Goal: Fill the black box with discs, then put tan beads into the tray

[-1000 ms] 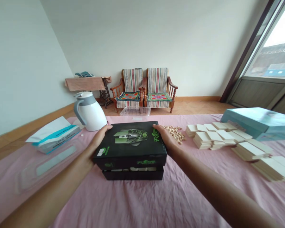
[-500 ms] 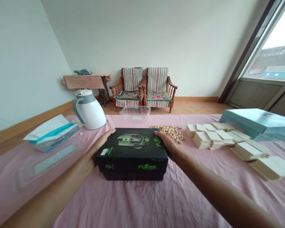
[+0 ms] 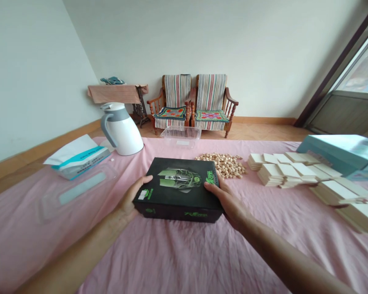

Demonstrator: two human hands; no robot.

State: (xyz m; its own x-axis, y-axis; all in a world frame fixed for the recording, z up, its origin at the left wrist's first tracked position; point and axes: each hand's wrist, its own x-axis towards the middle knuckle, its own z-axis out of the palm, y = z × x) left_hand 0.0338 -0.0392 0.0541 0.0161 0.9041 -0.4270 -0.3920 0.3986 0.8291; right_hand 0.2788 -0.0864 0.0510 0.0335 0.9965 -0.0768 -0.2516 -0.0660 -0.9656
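A black box (image 3: 178, 200) with green lettering and a picture of a computer mouse on its lid is held between both hands, lid on, over the pink cloth (image 3: 178, 253). My left hand (image 3: 134, 200) grips its left side, thumb on the top edge and the other fingers hidden. On the right side my right hand (image 3: 228, 198) grips it the same way, thumb on the lid. Just behind the box lies a pile of small beige nuts or beans (image 3: 227, 164), partly covered by it. Whether the box touches the cloth I cannot tell.
Stacks of pale square cards (image 3: 283, 173) and a light blue box (image 3: 343, 153) stand at right. Leftward are a white thermos jug (image 3: 125, 132), a tissue pack (image 3: 79, 159) and a clear plastic lid (image 3: 79, 190). A clear tray (image 3: 180, 136) sits at the back edge.
The view has tilted down and turned slightly left. The box is still between both hands, appears a little tilted, and my right thumb sits further down on its lid.
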